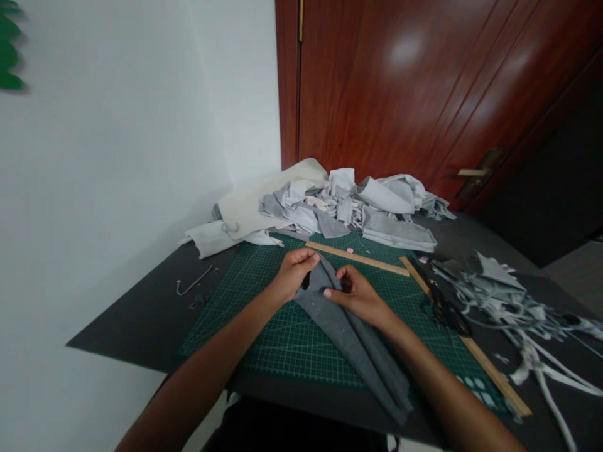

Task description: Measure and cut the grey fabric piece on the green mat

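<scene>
A long piece of dark grey fabric (348,333) slants over the green cutting mat (282,351), its lower end reaching past the table's front edge. My left hand (294,273) pinches the upper end of the fabric between thumb and fingers. A small black item (306,280) shows just below those fingers; what it is cannot be made out. Over the fabric's right side, a little lower, my right hand (358,292) has its fingers curled and its thumb resting on the cloth, with a gap between thumb and index finger.
Grey and white fabric scraps (330,207) are heaped at the back. Two wooden rulers (360,258) lie on the mat, with black scissors (447,311) on the right one. Tangled strips (499,295) cover the right side. A bent wire (194,282) lies left.
</scene>
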Demonstrator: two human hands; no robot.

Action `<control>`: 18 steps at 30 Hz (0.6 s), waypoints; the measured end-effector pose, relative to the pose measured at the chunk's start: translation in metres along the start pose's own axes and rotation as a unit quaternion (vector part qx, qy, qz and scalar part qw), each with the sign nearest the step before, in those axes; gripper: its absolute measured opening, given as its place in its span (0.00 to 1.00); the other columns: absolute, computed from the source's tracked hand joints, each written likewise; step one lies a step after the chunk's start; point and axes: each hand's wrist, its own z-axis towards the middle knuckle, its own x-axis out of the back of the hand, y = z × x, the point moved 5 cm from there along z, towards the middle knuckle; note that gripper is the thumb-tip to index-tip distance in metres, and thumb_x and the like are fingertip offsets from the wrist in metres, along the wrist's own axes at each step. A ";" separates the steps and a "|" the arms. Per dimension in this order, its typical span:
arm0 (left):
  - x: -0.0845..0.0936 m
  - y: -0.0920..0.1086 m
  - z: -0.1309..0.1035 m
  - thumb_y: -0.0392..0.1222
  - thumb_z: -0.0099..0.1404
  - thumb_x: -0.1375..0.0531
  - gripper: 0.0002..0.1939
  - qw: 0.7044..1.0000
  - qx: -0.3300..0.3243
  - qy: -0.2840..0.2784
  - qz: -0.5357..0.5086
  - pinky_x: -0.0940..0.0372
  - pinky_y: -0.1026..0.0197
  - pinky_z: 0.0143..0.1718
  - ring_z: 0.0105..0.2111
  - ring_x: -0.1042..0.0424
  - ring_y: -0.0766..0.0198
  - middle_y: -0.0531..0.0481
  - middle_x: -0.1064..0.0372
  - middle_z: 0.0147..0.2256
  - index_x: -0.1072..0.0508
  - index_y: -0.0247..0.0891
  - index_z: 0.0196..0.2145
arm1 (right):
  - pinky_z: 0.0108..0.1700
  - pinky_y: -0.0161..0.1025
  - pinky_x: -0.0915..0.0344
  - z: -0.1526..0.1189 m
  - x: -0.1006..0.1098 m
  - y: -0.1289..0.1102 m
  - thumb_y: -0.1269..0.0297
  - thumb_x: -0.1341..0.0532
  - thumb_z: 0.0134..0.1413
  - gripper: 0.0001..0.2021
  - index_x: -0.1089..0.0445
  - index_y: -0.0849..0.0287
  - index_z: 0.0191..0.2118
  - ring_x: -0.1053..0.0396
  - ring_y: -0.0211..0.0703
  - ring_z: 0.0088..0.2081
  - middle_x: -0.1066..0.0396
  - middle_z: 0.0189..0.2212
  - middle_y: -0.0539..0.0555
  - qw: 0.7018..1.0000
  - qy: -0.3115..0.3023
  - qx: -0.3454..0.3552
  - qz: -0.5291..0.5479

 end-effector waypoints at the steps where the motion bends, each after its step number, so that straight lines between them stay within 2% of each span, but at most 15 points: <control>1: 0.000 0.001 0.001 0.57 0.57 0.32 0.21 1.000 0.009 -0.013 -0.015 0.39 0.64 0.29 0.25 0.34 0.66 0.52 0.30 0.25 0.25 0.35 0.31 | 0.30 0.36 0.39 -0.001 -0.003 0.000 0.58 0.28 0.47 0.19 0.40 0.51 0.36 0.37 0.42 0.30 0.37 0.28 0.43 1.000 -0.012 -0.004 0.008; 3: 0.000 0.003 0.002 0.59 0.56 0.31 0.22 0.999 0.013 -0.034 -0.022 0.39 0.64 0.31 0.26 0.33 0.65 0.51 0.30 0.26 0.25 0.34 0.32 | 0.29 0.36 0.40 -0.002 -0.007 0.000 0.58 0.29 0.47 0.19 0.42 0.51 0.35 0.38 0.41 0.29 0.38 0.27 0.43 1.000 -0.013 -0.002 0.012; 5: 0.001 0.005 0.002 0.61 0.56 0.31 0.24 0.999 0.005 -0.043 -0.018 0.38 0.63 0.32 0.27 0.32 0.65 0.51 0.29 0.28 0.26 0.34 0.33 | 0.29 0.36 0.38 -0.003 -0.008 0.000 0.56 0.31 0.49 0.18 0.42 0.50 0.36 0.36 0.41 0.29 0.35 0.28 0.44 0.999 0.003 -0.014 0.034; 9: 0.001 0.007 0.003 0.64 0.58 0.33 0.26 0.999 -0.009 -0.035 -0.002 0.41 0.65 0.30 0.26 0.35 0.66 0.53 0.32 0.26 0.29 0.36 0.33 | 0.28 0.40 0.32 -0.003 -0.004 -0.003 0.55 0.31 0.48 0.23 0.40 0.49 0.47 0.29 0.46 0.30 0.28 0.33 0.48 0.990 0.028 -0.067 0.121; 13: 0.003 0.014 0.003 0.64 0.59 0.34 0.25 0.998 -0.050 -0.005 0.031 0.43 0.65 0.28 0.25 0.40 0.68 0.56 0.36 0.24 0.31 0.37 0.30 | 0.36 0.43 0.29 -0.005 0.001 -0.019 0.52 0.31 0.50 0.16 0.30 0.53 0.42 0.26 0.49 0.35 0.25 0.35 0.51 0.989 -0.032 -0.058 0.133; 15: 0.004 0.017 0.002 0.64 0.60 0.35 0.25 0.997 -0.063 0.014 0.041 0.43 0.66 0.27 0.25 0.40 0.68 0.56 0.37 0.24 0.31 0.37 0.30 | 0.35 0.42 0.30 -0.007 0.002 -0.023 0.48 0.31 0.51 0.19 0.29 0.52 0.44 0.26 0.48 0.33 0.24 0.34 0.51 0.985 -0.049 -0.068 0.152; 18: 0.009 0.020 0.002 0.63 0.60 0.35 0.24 0.997 -0.061 0.042 0.032 0.43 0.66 0.27 0.25 0.40 0.68 0.56 0.37 0.25 0.31 0.38 0.30 | 0.29 0.41 0.32 -0.008 0.004 -0.020 0.43 0.32 0.51 0.25 0.33 0.50 0.50 0.27 0.47 0.28 0.24 0.32 0.50 0.978 -0.045 -0.092 0.181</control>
